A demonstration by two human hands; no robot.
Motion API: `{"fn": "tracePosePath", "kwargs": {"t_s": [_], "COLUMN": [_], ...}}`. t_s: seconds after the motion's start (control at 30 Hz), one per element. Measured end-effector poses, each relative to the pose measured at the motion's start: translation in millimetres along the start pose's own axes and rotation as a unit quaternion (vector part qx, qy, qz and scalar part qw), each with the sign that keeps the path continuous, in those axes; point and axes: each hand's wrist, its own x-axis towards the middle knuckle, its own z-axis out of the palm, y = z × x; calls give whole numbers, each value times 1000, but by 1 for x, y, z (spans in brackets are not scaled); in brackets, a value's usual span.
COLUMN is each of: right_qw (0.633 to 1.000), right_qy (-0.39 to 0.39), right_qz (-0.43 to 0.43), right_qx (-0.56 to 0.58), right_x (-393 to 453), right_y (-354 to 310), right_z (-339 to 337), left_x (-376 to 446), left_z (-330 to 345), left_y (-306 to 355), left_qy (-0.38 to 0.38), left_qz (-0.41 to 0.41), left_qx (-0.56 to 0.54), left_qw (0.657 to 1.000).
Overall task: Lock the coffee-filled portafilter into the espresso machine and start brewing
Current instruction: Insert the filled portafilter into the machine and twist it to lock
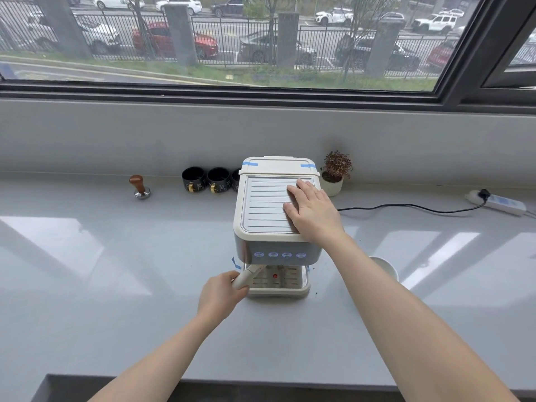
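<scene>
While the portafilter (251,274) sits under the front of the espresso machine (277,216), only its pale handle shows, angled toward the front left; its basket is hidden. Left hand (222,294) is wrapped around that handle. Right hand (311,211) lies flat, fingers spread, on the machine's ribbed top. Judgement: handle is rigid and smooth, best gripped near its end for leverage; machine looks light, so bracing stops it skating on the glossy tabletop (87,256). Four buttons (280,254) glow on the front.
</scene>
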Motion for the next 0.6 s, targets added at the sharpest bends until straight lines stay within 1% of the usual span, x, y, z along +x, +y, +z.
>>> {"fn": "tracePosePath", "kwargs": {"t_s": [0.13, 0.37, 0.6], "right_qw": [1000, 1000, 1000], "right_qy": [-1, 7, 3], "right_qz": [3, 4, 6], "right_qx": [3, 8, 5], "right_x": [0, -1, -1], "right_y": [-1, -1, -2], "right_z": [0, 0, -2], "left_x": [5, 9, 19], "left_z": [2, 7, -13], "left_y": [5, 11, 7], "left_qy": [3, 6, -28], "left_qz": [-17, -5, 26], "left_qx": [-18, -17, 1], "left_qw": [1000, 1000, 999]}}
